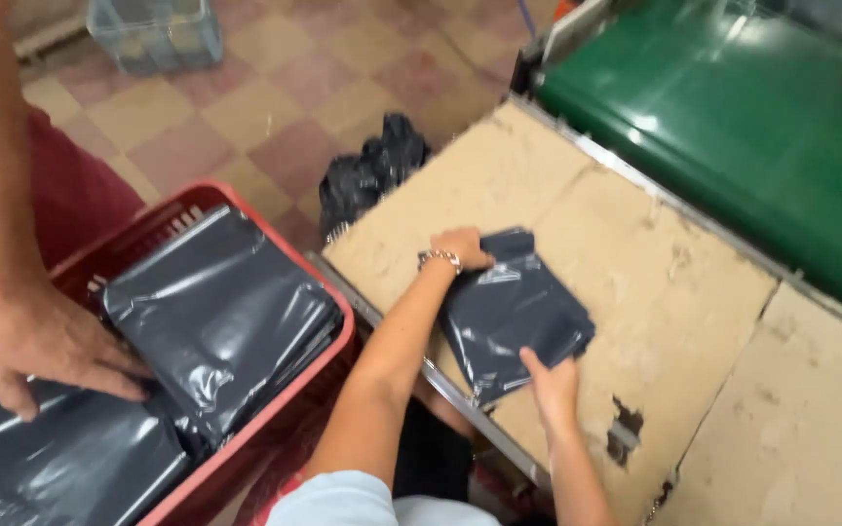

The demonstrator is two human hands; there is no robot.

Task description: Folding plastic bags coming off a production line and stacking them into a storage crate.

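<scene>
A dark grey plastic mailer package (509,312) lies on a worn cardboard-covered table (694,321). My left hand (460,248), with a beaded bracelet at the wrist, grips the package's far corner. The near edge of the same package is held by my right hand (550,385). The package sits flat, close to the table's left edge.
A red plastic crate (338,321) at the left holds several grey packages (216,312); another person's hand (36,346) rests on them. A green conveyor belt (733,127) runs along the table's far side. A black bag (372,170) and a clear bin (153,34) sit on the tiled floor.
</scene>
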